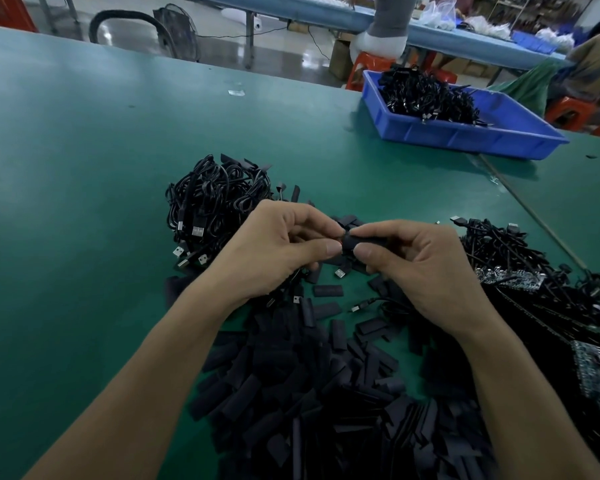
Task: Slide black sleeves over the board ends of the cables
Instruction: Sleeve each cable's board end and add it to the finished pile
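Note:
My right hand (416, 268) pinches a black sleeve (355, 243) between thumb and forefinger above the green table. My left hand (274, 251) meets it from the left, thumb and fingers pinching the cable's board end at the sleeve's mouth, where a small red spot shows; the board itself is mostly hidden. A large heap of loose black sleeves (326, 393) lies below my hands. A bundle of black USB cables (212, 206) sits to the left behind my left hand. More cables with circuit boards (534, 271) lie at the right.
A blue tray (465, 136) holding black cables stands at the back right of the green table (84, 168). Beyond the far edge are red stools, a fan, another bench and a seated person. A thin rod runs diagonally along the right side.

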